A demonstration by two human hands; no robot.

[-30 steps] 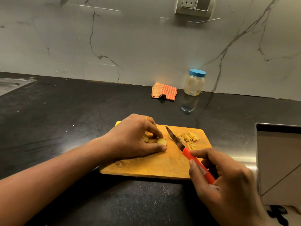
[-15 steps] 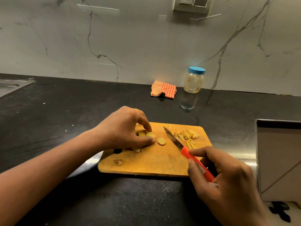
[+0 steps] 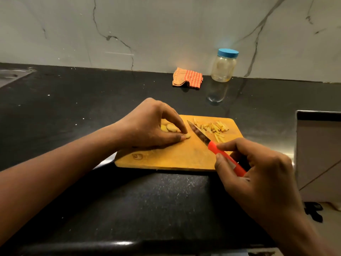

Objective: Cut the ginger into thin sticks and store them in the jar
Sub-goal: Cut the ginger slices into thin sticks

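- At the lower right of the frame, the red handle of a knife [image 3: 212, 145] is gripped by the right hand [image 3: 258, 178], with the fingers curled round it. The blade is pointed up and to the left over the board.
- A wooden cutting board [image 3: 177, 157] is seen at the centre of the frame, laid flat on the dark bench [image 3: 73, 100].
- A ginger slice [image 3: 187, 136] is pinched between the thumb and forefinger of the left hand [image 3: 149, 126], low on the board and just left of the blade.
- Two more ginger rounds [image 3: 168, 128] are seen under the arch of that hand, overlapping on the board.
- A loose heap of ginger sticks [image 3: 215, 128] is spread over the upper right part of the board, on the right of the blade.
- Further back, an orange checked cloth [image 3: 188, 78] is found crumpled on the bench, close to the wall.
- Just right of the cloth, the jar [image 3: 224, 68] is stood upright against the marbled wall [image 3: 166, 30], closed by its blue lid [image 3: 228, 53] and well apart from the board.
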